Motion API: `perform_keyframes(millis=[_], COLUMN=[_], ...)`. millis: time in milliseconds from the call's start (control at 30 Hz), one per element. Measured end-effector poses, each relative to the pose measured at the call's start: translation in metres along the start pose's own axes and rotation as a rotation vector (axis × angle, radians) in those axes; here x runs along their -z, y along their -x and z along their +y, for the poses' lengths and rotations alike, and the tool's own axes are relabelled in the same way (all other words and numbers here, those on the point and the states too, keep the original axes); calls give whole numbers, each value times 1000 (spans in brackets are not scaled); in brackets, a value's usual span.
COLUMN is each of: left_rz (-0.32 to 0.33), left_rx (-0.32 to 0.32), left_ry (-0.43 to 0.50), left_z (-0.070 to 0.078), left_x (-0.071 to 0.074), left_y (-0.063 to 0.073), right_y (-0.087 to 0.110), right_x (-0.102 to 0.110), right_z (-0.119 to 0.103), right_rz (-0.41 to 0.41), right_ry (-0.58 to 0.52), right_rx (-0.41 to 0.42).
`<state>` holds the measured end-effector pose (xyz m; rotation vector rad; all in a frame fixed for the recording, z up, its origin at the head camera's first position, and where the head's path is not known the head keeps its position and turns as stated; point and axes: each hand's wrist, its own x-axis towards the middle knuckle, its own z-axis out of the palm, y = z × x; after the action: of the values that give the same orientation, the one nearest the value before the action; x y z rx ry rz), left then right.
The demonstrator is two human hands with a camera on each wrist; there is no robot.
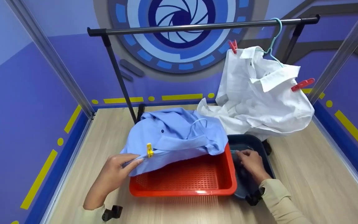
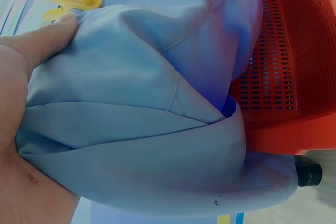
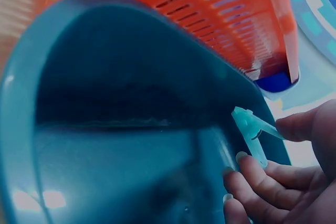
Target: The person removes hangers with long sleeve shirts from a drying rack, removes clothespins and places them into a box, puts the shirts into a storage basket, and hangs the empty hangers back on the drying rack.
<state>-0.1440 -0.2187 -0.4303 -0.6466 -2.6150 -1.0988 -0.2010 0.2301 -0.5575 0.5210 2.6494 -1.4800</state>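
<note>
A light blue shirt (image 1: 179,133) lies over the back of the red basket (image 1: 183,193), a pale hanger (image 1: 200,120) showing at its collar. A yellow clothespin (image 1: 149,150) clips the shirt near its left shoulder. My left hand (image 1: 114,172) pinches the shirt's fabric just left of that clothespin. Over the dark blue tray (image 1: 241,186), right of the basket, my right hand (image 1: 253,163) holds a teal clothespin (image 3: 249,132) between thumb and fingers; the right wrist view shows it best.
A black clothes rack (image 1: 179,28) spans the back. From its right end a white shirt (image 1: 266,99) hangs on a mint hanger (image 1: 275,40), with a red clothespin (image 1: 233,46) on one shoulder and another red clothespin (image 1: 303,84) on the other.
</note>
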Motion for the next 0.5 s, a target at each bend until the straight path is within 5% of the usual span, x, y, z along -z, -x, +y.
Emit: perform_keyframes(millis=[500], left_rz=[-53], left_rx=[75], left_ry=[11], left_z=[0], left_x=[-1], left_y=[-1], right_y=[-8], right_x=[-3], right_z=[14], right_rz=[-62], right_ry=[-168], right_rx=[-97])
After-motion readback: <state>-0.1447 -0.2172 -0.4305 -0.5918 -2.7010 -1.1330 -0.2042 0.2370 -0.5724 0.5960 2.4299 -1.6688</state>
